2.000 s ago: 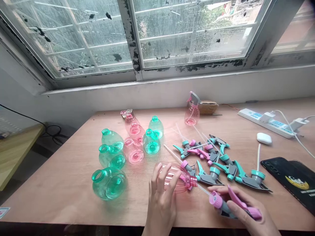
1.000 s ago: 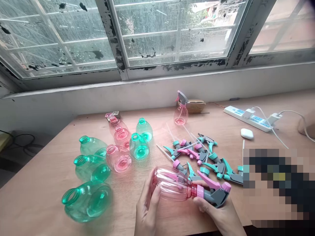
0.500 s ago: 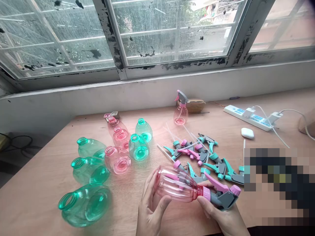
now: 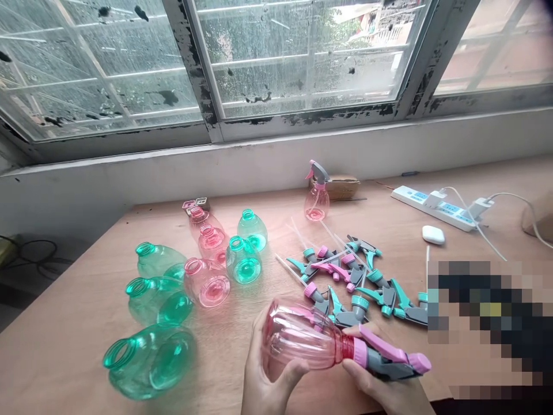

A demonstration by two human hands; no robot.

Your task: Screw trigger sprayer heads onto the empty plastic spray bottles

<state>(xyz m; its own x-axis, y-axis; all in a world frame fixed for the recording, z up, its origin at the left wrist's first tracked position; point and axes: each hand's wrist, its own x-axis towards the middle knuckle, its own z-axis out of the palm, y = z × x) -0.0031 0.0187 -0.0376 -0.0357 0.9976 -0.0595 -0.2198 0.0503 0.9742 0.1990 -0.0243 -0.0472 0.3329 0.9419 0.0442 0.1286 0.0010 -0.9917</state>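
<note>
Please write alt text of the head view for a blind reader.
A person's left grip holds a pink bottle sideways; the right grip holds its spray head. More bottles and loose spray heads are on the wooden table.

Held rounded bottle (image 4: 302, 337), transparent pink plastic, glossy; to its left, glossy translucent green plastic bottles (image 4: 151, 360); beyond it, grey, teal and pink plastic spray heads (image 4: 359, 306), largely matt; beneath it, smooth light-brown wooden surface (image 4: 224, 374).

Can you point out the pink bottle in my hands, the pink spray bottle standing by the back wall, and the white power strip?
Held pink bottle (image 4: 300, 336): head view, middle of its clear body.
Standing pink spray bottle (image 4: 317, 204): head view, its body.
White power strip (image 4: 450, 214): head view, its top face.
</note>
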